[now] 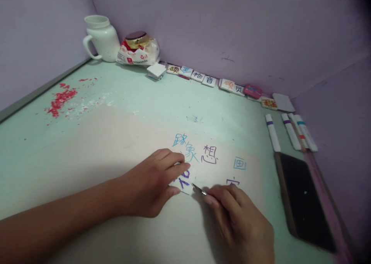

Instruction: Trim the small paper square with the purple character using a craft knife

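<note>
- I see the left hand (150, 183) at lower centre of the frame, fingers pressed flat and together onto a small white tile (185, 181) bearing a purple character; it pins the tile to the sheet rather than gripping it.
- The right hand (240, 221), lower right, is pinched shut on a thin metal blade (198, 189); the tip meets the tile's lower right edge.
- Both rest on a pale pink sheet (116, 148) with blue and purple characters (199, 152) written just above the hands.
- Sheet lies on a light green table (34, 148) set into a lilac corner.
- Right edge: a black phone (304, 202), screen dark, with four white marker pens (290, 132) just above it.
- Along the back wall: a row of small lettered tiles (203, 78), running from centre to upper right.
- Upper left: a white mug (101, 38), beside it a gold-lidded jar (136, 40) in a plastic wrapper.
- Left: red crumbs (60, 99) and white shavings scattered on the table.
</note>
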Demonstrator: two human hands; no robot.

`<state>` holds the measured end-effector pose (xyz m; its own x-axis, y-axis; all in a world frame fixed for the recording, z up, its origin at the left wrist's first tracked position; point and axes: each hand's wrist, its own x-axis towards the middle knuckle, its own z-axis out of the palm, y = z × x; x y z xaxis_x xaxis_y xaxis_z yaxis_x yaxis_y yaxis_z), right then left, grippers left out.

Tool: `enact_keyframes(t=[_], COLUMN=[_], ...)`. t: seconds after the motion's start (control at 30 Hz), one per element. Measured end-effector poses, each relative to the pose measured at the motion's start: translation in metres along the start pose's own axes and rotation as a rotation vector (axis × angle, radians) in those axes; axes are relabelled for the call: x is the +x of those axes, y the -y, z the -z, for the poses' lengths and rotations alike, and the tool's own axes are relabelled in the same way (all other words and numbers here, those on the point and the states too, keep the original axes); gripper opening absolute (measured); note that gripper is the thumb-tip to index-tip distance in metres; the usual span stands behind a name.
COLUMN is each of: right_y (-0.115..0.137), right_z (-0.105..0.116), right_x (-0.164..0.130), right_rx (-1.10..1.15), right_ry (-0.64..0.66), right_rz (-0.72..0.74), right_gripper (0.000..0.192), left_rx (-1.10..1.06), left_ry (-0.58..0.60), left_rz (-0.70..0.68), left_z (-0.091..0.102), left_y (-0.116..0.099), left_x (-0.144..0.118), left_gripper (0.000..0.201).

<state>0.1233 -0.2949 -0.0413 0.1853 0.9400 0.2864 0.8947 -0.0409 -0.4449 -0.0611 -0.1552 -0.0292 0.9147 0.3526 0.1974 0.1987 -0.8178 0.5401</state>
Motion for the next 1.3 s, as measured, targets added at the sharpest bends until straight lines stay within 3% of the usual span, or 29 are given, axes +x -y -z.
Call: enact_keyframes(t=[0.27, 0.57, 0.77, 1.3], right_y=[0.01, 0.008, 0.002, 0.012], right_z=[0.003, -0.002, 0.001, 0.001], right_x=[0.003, 0.003, 0.006, 0.007], right_rx=[-0.04, -0.097, -0.087, -0.078], right_ry=[-0.007, -0.099, -0.087, -0.006], right_rz=[-0.128, -0.007, 0.104, -0.082], right_gripper=[0.038, 0.032, 0.028, 0.039], left_rx=[0.003, 0.002, -0.013, -0.034], left_ry=[-0.022, -0.042, -0.077, -0.102], left_rz=[0.002, 0.014, 0.031, 0.029], left_z=[-0.002, -0.002, -0.005, -0.007], left_y=[0.0, -0.002, -0.003, -0.001], left_x=[-0.001, -0.001, -0.003, -0.003], left_gripper=[0.038, 0.038, 0.039, 0.038])
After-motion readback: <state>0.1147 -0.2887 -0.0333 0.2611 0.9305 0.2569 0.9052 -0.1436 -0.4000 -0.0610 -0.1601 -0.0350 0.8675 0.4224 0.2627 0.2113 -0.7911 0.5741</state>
